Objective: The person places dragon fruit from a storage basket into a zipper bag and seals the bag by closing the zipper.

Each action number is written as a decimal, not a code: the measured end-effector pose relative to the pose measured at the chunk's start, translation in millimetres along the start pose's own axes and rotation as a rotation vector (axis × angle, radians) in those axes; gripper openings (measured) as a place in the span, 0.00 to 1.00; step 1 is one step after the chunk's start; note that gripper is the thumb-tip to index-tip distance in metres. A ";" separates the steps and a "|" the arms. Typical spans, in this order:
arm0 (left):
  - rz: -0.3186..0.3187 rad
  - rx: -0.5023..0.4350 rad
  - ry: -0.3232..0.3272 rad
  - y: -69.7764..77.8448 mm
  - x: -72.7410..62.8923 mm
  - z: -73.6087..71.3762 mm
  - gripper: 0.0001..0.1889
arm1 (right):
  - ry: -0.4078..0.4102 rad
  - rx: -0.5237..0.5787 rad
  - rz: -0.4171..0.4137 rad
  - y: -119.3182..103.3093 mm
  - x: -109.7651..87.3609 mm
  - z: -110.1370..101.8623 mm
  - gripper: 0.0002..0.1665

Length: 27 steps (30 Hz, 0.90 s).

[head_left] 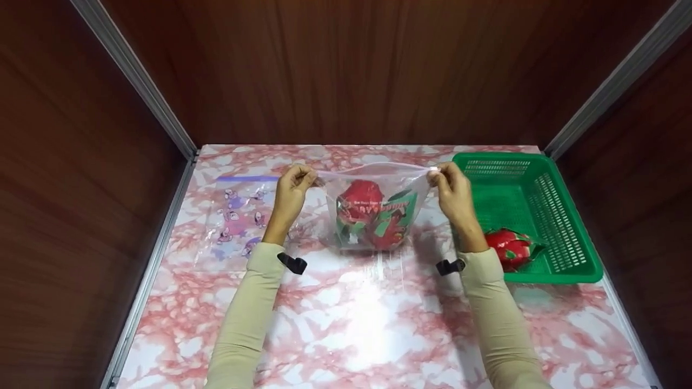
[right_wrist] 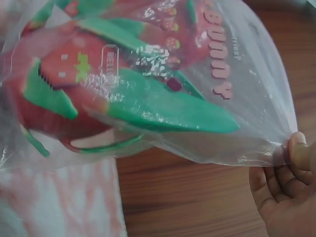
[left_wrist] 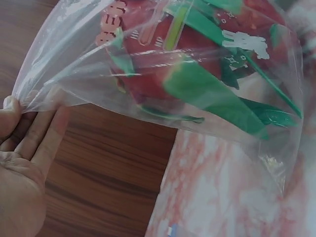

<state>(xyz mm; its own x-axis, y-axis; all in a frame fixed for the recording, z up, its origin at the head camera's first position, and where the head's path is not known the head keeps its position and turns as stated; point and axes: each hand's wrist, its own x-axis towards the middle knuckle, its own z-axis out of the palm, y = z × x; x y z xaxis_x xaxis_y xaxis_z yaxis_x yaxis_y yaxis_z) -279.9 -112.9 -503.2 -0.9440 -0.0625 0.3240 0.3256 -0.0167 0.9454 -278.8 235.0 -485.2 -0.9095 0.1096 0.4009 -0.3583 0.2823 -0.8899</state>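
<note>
A clear zip bag [head_left: 373, 216] with printed lettering hangs upright between both hands, its mouth stretched wide. Inside it lie red dragon fruits [head_left: 361, 197] with green scales, seen through the plastic. My left hand [head_left: 293, 189] pinches the bag's top left corner between thumb and fingers; in the left wrist view, that thumb [left_wrist: 9, 116] presses on the plastic edge. The opposite top corner, where a white zip slider [head_left: 434, 170] shows, is pinched by my right hand [head_left: 453, 192]. In the right wrist view the thumb [right_wrist: 300, 150] bears on that corner.
To the right stands a green perforated basket [head_left: 573, 232] with a dragon fruit [head_left: 508, 248] in its near left corner. A flat zip bag [head_left: 238, 216] with purple cartoon prints lies on the left of the marbled table [head_left: 324, 335]. Brown wooden panels [head_left: 346, 70] wall in the back and sides.
</note>
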 end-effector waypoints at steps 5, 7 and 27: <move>-0.043 -0.003 0.001 -8.1 -5.5 -2.6 0.05 | -0.014 0.107 0.057 8.2 -4.8 5.0 0.04; -0.048 -0.009 -0.004 -9.1 -6.0 -3.2 0.05 | -0.019 0.160 0.080 9.3 -5.6 5.6 0.04; -0.072 -0.031 -0.029 -6.3 2.7 -4.0 0.10 | 0.047 0.377 0.072 13.8 -7.0 9.0 0.03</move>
<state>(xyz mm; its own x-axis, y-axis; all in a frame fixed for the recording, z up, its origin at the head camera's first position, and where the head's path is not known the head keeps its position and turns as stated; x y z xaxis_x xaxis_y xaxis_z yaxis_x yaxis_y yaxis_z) -284.3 -117.0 -508.4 -0.9661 -0.0310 0.2562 0.2575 -0.0506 0.9649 -279.2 229.6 -502.2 -0.9275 0.1628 0.3365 -0.3544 -0.0965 -0.9301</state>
